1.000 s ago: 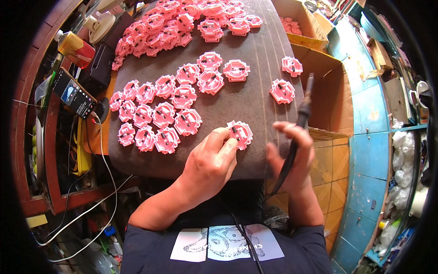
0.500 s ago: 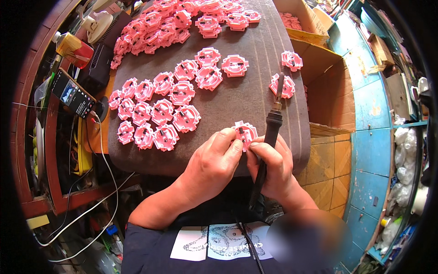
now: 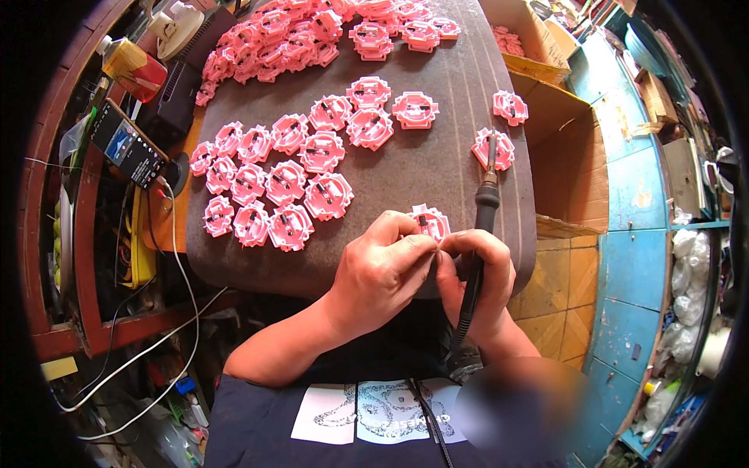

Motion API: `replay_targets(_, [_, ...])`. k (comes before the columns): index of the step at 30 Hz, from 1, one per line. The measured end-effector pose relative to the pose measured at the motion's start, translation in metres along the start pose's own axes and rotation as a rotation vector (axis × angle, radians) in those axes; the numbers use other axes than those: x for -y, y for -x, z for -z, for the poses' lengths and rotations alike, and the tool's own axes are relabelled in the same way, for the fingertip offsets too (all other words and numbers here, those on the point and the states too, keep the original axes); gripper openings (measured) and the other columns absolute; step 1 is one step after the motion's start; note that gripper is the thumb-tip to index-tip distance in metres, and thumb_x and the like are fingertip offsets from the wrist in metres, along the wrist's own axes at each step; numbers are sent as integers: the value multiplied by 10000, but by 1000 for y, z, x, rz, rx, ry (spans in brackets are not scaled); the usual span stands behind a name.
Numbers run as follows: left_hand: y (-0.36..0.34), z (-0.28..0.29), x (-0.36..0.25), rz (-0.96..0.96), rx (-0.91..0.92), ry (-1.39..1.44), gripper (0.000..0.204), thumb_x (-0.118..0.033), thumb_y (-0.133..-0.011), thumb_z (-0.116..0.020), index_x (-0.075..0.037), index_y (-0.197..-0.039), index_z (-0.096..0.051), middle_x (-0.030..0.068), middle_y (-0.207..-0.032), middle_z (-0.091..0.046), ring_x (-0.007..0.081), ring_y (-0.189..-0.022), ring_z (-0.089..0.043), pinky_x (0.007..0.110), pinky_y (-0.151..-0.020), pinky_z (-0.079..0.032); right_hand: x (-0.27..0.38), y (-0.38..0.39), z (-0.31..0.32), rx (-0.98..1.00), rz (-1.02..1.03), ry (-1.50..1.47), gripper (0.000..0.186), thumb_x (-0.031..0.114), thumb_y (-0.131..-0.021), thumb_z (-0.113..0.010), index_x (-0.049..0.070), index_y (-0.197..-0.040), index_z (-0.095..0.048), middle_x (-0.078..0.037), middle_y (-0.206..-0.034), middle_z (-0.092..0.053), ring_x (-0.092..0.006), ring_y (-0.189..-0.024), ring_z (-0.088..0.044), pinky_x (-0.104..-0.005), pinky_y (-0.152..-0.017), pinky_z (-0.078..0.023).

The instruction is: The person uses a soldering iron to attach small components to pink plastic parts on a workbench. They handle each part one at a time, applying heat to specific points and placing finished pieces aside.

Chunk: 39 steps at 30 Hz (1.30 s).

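Near the front of the dark padded work surface [image 3: 367, 179], my left hand [image 3: 378, 277] pinches at the near edge of a pink plastic part [image 3: 434, 221] with a dark piece inside. Its thumb meets the fingertips of my right hand [image 3: 488, 285], which are closed at the same edge; anything tiny between them is hidden. My right hand also holds a black soldering iron [image 3: 484, 204] upright in the picture, its metal tip over another pink part [image 3: 503, 156] on the right. Loose rows of similar parts [image 3: 285, 181] lie to the left.
A heap of pink parts [image 3: 273, 43] covers the back. A phone [image 3: 121, 140] on a stand, a bottle [image 3: 133, 66] and white cables [image 3: 187, 312] are at left. Cardboard boxes [image 3: 562, 164] and blue cabinets [image 3: 624, 281] stand at right, beside a tiled floor [image 3: 558, 304].
My right hand, apart with the iron a second ago, has come in beside my left hand at the pink part. Both hands have since shifted slightly right in the picture, along with the scene.
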State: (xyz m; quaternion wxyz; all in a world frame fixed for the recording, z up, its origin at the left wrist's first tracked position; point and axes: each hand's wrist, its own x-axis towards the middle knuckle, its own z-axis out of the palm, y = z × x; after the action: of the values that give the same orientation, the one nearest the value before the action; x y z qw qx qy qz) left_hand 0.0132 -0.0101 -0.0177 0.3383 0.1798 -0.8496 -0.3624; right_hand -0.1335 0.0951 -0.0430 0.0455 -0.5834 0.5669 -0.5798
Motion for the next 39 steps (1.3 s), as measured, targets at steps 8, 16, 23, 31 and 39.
replay_targets(8, [-4,1,1,19,17,9,187,0,-867,-769,-35,-1047,-728,139,-994,-654,327,-835,-705,416,-712,-585,-3,2,0,-66,284,46,467,-66,-834,-767,26,-1238,-550,-227,-1093,-722,-355,-851,-717,-457,-731,-596])
replay_targets(16, [-3,1,-1,56,-8,25,190,35,-854,-787,-13,-1032,-740,133,-979,-668,300,-857,-695,384,-735,-571,-2,-1,1,-6,255,156,469,-65,-826,-758,51,-1238,-565,-217,-1105,-724,-384,-835,-720,-453,-721,-595])
replay_targets(23, [-4,2,0,44,16,-6,148,-15,-883,-755,-29,-1025,-717,144,-1002,-662,337,-848,-707,419,-722,-588,-2,0,2,-33,315,136,470,-36,-810,-786,52,-1221,-574,-225,-1134,-729,-367,-811,-710,-440,-718,-579])
replay_targets(31, [-4,-2,-3,111,-28,25,140,30,-884,-762,-17,-1012,-732,131,-996,-664,263,-791,-694,359,-659,-561,-5,-1,0,-17,292,190,400,-14,-804,-788,39,-1157,-607,-209,-1104,-746,-336,-801,-702,-425,-701,-548])
replay_targets(39, [-6,-1,-6,176,4,32,134,61,-891,-758,5,-1012,-739,100,-1007,-654,134,-663,-630,275,-573,-503,0,3,12,-19,261,131,333,76,-915,-759,30,-1201,-593,-208,-1039,-739,-338,-784,-705,-422,-679,-563])
